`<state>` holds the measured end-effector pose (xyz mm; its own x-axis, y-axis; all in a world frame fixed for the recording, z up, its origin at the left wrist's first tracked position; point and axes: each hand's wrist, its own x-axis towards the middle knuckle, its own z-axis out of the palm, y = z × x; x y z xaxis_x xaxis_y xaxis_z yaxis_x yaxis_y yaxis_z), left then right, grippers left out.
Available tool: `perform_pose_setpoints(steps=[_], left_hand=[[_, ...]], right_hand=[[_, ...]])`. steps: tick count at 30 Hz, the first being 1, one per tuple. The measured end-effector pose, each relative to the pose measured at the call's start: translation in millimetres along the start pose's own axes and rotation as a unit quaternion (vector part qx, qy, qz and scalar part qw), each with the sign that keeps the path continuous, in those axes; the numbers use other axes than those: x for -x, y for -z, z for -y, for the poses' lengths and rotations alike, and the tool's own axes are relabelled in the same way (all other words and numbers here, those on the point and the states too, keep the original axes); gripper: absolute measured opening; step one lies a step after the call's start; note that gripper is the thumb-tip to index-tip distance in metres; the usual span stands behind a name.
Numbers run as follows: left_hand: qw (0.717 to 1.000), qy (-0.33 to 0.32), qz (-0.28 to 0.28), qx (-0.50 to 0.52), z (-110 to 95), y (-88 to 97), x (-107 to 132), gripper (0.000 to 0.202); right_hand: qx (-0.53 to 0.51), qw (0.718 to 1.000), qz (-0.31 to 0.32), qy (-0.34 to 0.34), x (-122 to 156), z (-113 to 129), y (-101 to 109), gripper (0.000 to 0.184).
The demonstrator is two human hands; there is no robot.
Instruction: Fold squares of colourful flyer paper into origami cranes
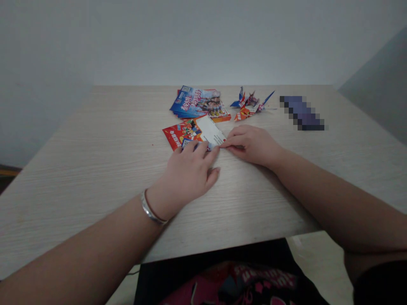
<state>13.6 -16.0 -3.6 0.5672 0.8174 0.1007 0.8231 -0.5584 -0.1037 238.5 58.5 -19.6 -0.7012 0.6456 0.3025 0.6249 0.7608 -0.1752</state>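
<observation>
Clothing (235, 284): dark, pink-printed, at the lower edge.
Printed sheet (208, 129): one, red and white, lying on the tabletop (95, 169), its near edge under the fingers.
Left hand (190, 171): fingers spread and released, laid on the sheet; silver bracelet (151, 210) at the wrist.
Right hand (256, 144): fingers pinching the sheet's near right corner.
Leaflet stack (199, 103): blue and red, just beyond the sheet.
Paper birds (245, 112): folded, printed, right of the stack.
Pixelated object (302, 113): farther right, identity unclear.
</observation>
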Motion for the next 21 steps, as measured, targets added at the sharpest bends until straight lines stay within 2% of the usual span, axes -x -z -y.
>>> perform_pose_setpoints(steps=[7,15,21], left_hand=[[1.000,0.003,0.003,0.008,0.3,-1.1,-0.2,0.053],[1.000,0.000,0.007,0.005,0.4,-1.9,-0.7,0.053],[1.000,-0.002,0.004,0.004,0.6,-1.9,-0.1,0.052]], right_hand=[[0.012,1.000,0.015,0.004,-0.6,0.9,4.0,0.025],[0.050,0.996,0.063,0.028,0.3,-1.0,20.4,0.024],[0.050,0.997,0.055,0.038,4.4,-7.2,26.1,0.022]])
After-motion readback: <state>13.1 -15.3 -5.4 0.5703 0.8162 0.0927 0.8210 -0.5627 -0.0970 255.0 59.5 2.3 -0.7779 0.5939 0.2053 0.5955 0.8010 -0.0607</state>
